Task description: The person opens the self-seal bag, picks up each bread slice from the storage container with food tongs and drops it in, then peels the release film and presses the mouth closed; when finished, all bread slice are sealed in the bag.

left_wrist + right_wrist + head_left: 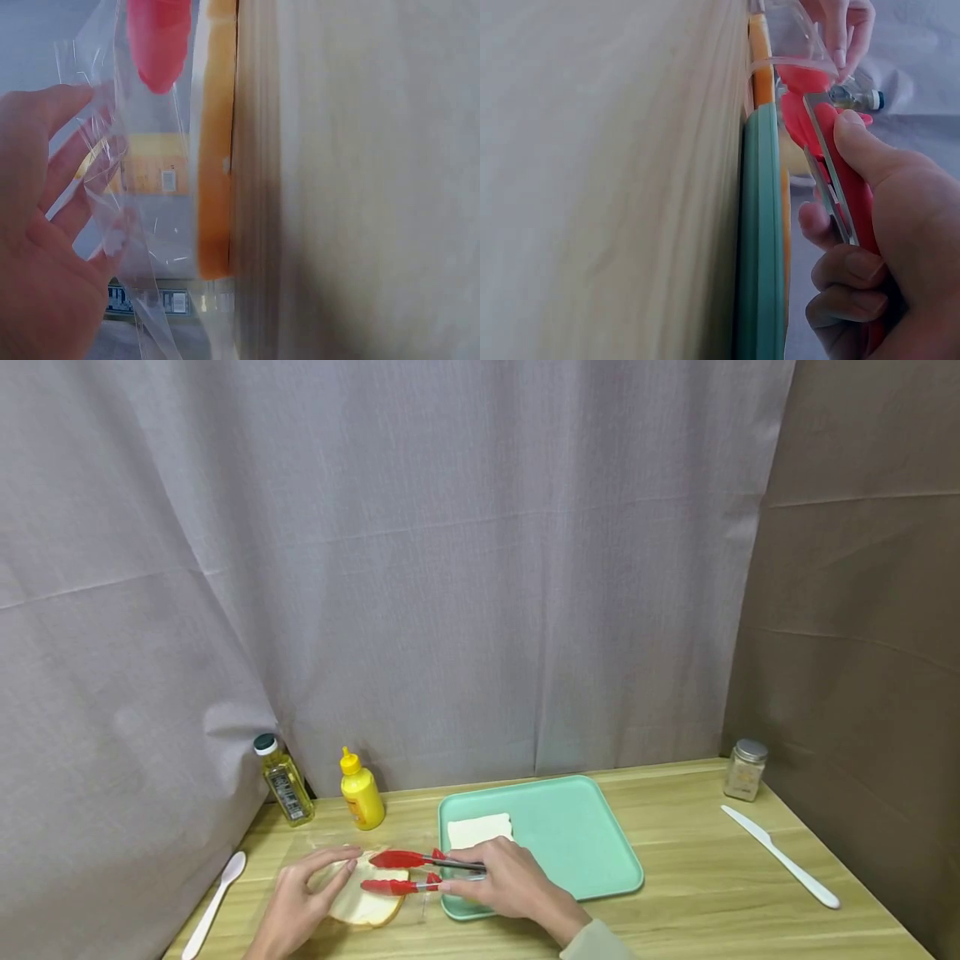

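Note:
Between the thumb and fingers of my left hand (296,897) is the lifted edge of a clear plastic bag (154,251). A slice of bread (365,907) with a brown crust lies flat on the table inside or under that film. My right hand (517,878) grips a pair of tongs (397,860) with red tips, spread apart over the slice. Whether the tips touch the bread I cannot tell. Another white bread slice (478,829) rests on the left part of the green tray (573,839), partly hidden by my right hand.
Behind the bag stand a yellow squeeze bottle (362,793) and an oil bottle (287,785). A white spoon (213,906) lies at the left edge. On the right are a white knife (783,860) and a seasoning jar (746,772). Grey curtains (480,568) enclose the table.

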`<state>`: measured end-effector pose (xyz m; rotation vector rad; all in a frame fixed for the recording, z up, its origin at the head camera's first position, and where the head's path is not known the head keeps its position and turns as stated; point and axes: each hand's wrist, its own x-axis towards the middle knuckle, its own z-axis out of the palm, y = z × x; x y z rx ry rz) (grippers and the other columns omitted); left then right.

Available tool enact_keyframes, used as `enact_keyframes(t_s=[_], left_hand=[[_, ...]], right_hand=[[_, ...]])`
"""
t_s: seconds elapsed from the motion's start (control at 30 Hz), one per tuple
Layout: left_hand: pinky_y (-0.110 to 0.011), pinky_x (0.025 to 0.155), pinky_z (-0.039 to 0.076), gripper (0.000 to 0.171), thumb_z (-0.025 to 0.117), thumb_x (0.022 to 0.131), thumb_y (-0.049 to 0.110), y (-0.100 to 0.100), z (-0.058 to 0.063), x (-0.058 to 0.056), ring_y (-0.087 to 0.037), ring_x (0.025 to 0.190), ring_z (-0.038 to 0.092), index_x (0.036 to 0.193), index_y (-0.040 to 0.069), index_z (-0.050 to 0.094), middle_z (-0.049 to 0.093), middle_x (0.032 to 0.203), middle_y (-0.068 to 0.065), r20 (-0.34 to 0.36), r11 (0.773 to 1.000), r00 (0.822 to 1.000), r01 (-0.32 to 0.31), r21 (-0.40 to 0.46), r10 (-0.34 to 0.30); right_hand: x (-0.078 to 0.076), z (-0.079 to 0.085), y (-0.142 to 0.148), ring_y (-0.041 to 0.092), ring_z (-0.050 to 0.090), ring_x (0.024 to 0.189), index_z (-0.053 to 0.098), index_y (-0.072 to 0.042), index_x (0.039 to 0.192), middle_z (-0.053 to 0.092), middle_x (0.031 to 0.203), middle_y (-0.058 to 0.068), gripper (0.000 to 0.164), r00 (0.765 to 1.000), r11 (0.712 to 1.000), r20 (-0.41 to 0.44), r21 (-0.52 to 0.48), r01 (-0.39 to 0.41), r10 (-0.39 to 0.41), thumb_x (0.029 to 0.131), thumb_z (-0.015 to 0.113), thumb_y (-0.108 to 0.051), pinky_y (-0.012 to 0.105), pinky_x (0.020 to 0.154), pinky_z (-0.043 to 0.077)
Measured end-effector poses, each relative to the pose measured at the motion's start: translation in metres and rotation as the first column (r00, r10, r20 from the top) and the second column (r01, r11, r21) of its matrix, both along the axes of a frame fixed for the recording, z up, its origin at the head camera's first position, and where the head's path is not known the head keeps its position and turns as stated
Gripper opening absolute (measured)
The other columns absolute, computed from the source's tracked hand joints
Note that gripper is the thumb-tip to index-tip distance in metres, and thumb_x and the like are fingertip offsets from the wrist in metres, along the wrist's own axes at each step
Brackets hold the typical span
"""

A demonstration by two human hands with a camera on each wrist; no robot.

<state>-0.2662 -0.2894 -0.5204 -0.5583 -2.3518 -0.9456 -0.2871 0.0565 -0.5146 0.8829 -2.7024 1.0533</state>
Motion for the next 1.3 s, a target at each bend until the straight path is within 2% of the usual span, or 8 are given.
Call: enact_keyframes(t_s=[0.17, 0.27, 0.47, 0.6, 0.73, 0.9, 1.13, 1.3], left_hand=[[0.000, 0.106, 0.042, 0.032, 0.087, 0.089, 0.002, -0.001, 0.000, -0.001, -0.019, 0.111, 0.079, 0.112, 0.023, 0.084, 0.083, 0.116, 0.005, 0.002, 1.000, 1.000, -0.017, -0.004, 0.017], [0.000, 0.107, 0.041, 0.031, 0.087, 0.089, 0.002, -0.001, -0.001, -0.001, -0.017, 0.110, 0.079, 0.111, 0.024, 0.084, 0.083, 0.115, 0.007, -0.008, 1.000, 1.000, -0.021, -0.007, 0.021], [0.001, 0.107, 0.041, 0.032, 0.087, 0.089, 0.001, -0.002, -0.002, -0.001, -0.017, 0.110, 0.079, 0.111, 0.024, 0.084, 0.083, 0.115, 0.008, -0.008, 1.000, 1.000, -0.022, -0.004, 0.022], [0.001, 0.106, 0.041, 0.031, 0.087, 0.089, 0.002, -0.002, -0.001, -0.001, -0.016, 0.110, 0.079, 0.109, 0.025, 0.084, 0.083, 0.114, 0.011, 0.000, 0.999, 0.999, -0.032, -0.011, 0.032], [0.001, 0.106, 0.040, 0.030, 0.087, 0.089, 0.003, -0.002, -0.002, 0.000, -0.015, 0.109, 0.079, 0.109, 0.025, 0.084, 0.083, 0.113, 0.012, -0.003, 0.999, 0.999, -0.034, -0.012, 0.034], [0.001, 0.107, 0.040, 0.028, 0.087, 0.090, 0.004, -0.002, -0.003, 0.000, -0.016, 0.109, 0.079, 0.109, 0.025, 0.084, 0.083, 0.113, 0.012, -0.016, 1.000, 1.000, -0.024, -0.011, 0.024], [0.001, 0.107, 0.039, 0.029, 0.087, 0.090, 0.004, -0.003, -0.003, 0.000, -0.016, 0.110, 0.079, 0.109, 0.026, 0.084, 0.083, 0.113, 0.012, -0.009, 1.000, 1.000, -0.027, -0.009, 0.027], [0.001, 0.108, 0.039, 0.029, 0.087, 0.089, 0.003, 0.000, -0.003, 0.001, -0.017, 0.111, 0.079, 0.108, 0.025, 0.084, 0.083, 0.113, 0.011, -0.015, 1.000, 1.000, -0.022, -0.011, 0.022]], right_hand=[[0.001, -0.001, 0.017, 0.001, 0.069, 0.099, 0.078, -0.031, 0.133, 0.078, 0.128, -0.012, 0.055, 0.999, 1.000, 0.040, -0.012, 0.000, 0.000, 0.093, 0.075, -0.068, 0.025, 0.077, 0.057], [0.003, -0.001, 0.029, 0.004, 0.072, 0.110, 0.078, -0.029, 0.134, 0.078, 0.129, -0.010, 0.057, 1.000, 1.000, 0.025, 0.000, 0.008, -0.008, 0.094, 0.074, -0.069, 0.030, 0.088, 0.062], [0.009, 0.000, 0.058, 0.007, 0.072, 0.111, 0.077, -0.021, 0.136, 0.079, 0.130, -0.006, 0.064, 0.999, 0.999, -0.024, 0.021, 0.036, -0.035, 0.093, 0.075, -0.068, 0.033, 0.092, 0.063], [0.016, 0.002, 0.076, 0.003, 0.064, 0.093, 0.075, -0.019, 0.139, 0.078, 0.103, -0.011, 0.068, 0.998, 0.998, -0.029, 0.029, 0.056, -0.056, 0.091, 0.077, -0.068, 0.023, 0.079, 0.055], [0.023, 0.003, 0.091, -0.002, 0.049, 0.074, 0.072, -0.016, 0.143, 0.054, 0.073, -0.012, 0.074, 0.997, 0.997, -0.027, 0.022, 0.069, -0.069, 0.090, 0.080, -0.067, 0.018, 0.067, 0.042], [0.030, 0.004, 0.108, -0.007, 0.039, 0.067, 0.068, -0.017, 0.148, 0.045, 0.070, -0.016, 0.079, 0.994, 0.994, -0.045, 0.013, 0.105, -0.104, 0.087, 0.082, -0.066, 0.015, 0.061, 0.038], [0.036, 0.002, 0.124, -0.003, 0.044, 0.071, 0.071, -0.022, 0.141, 0.051, 0.071, -0.008, 0.073, 0.988, 0.990, -0.085, 0.038, 0.135, -0.131, 0.085, 0.083, -0.067, 0.015, 0.062, 0.038], [0.037, 0.001, 0.135, -0.005, 0.041, 0.070, 0.071, -0.022, 0.141, 0.050, 0.073, -0.012, 0.077, 0.982, 0.982, -0.071, 0.064, 0.178, -0.173, 0.084, 0.082, -0.071, 0.015, 0.059, 0.036]])
